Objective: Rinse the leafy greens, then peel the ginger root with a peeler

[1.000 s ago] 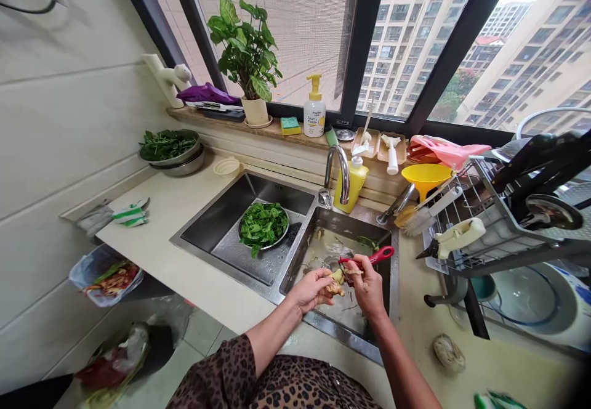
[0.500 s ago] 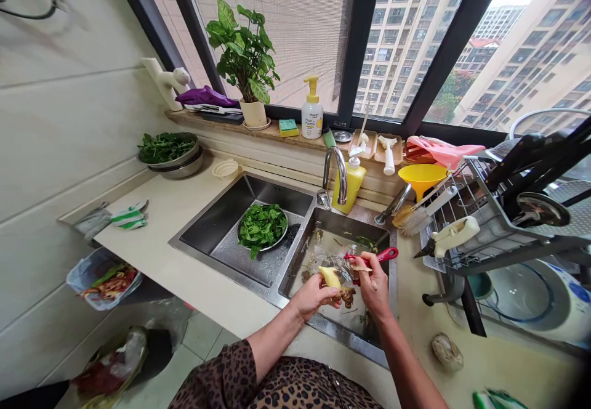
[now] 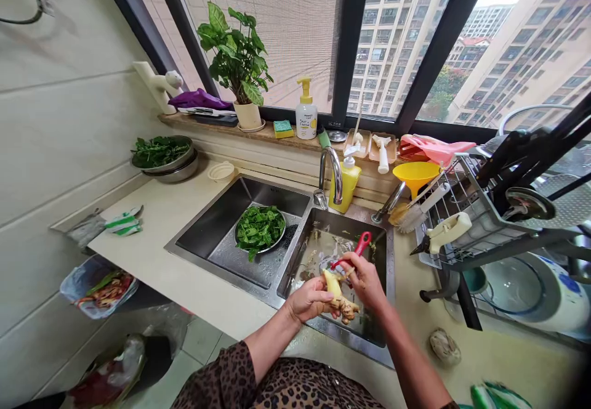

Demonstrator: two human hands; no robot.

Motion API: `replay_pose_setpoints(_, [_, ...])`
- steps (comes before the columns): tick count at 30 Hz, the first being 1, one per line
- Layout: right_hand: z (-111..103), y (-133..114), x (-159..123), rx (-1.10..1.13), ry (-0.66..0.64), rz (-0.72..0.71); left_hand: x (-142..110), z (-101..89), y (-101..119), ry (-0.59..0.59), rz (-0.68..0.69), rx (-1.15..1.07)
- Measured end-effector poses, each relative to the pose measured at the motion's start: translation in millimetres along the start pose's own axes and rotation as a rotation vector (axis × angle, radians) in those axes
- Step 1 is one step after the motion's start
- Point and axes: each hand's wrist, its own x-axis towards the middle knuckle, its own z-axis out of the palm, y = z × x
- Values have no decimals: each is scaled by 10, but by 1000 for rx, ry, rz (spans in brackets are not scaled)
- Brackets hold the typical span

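My left hand [image 3: 310,300] is closed around a piece of ginger root [image 3: 333,284], its upper part peeled pale yellow and its lower end still brown and knobbly. In my right hand [image 3: 364,283] is a red-handled peeler [image 3: 363,242], its head close against the ginger; the blade is hidden by my fingers. Both hands are above the right sink basin [image 3: 300,255], which holds water with scraps in it. Beside it, in the left basin [image 3: 198,236], a bowl of green leaves [image 3: 261,229] stands.
Behind the basins rises a faucet [image 3: 338,178], with a yellow soap bottle [image 3: 347,187] next to it. A dish rack [image 3: 462,224] stands on the right. A brownish lump [image 3: 444,346] lies on the counter. Stacked bowls [image 3: 178,172] are at the left; a bin [image 3: 78,283] hangs below.
The peeler has swung from lying sideways to pointing up, and my right hand has come closer to the ginger. The whole view has shifted slightly.
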Motion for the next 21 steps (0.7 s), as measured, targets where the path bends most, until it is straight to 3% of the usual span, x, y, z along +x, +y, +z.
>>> replay_pose_setpoints(2, [-26,40,10,48,124,83,-8,-3,16,-15,-3,-7])
replay_pose_setpoints(4, [-60,85,2,204,165,151,-18,-1,50,7,25,12])
replay_pose_setpoints(7, [-84,95,-52,378,73,175,-18,2,117,99,92,99])
replay_pose_setpoints(9, [-64,54,-100,395,-58,202,-6,2,151,156,113,167])
replay_pose_setpoints(13, [44,-67,-152,291,-297,232,20,26,171,220,115,383])
replay_pose_setpoints(18, [146,-190,-120,54,-237,183,-12,123,187,318,167,818])
replay_pose_setpoints(21, [164,-223,-105,-47,-228,141,-20,140,200,338,178,843])
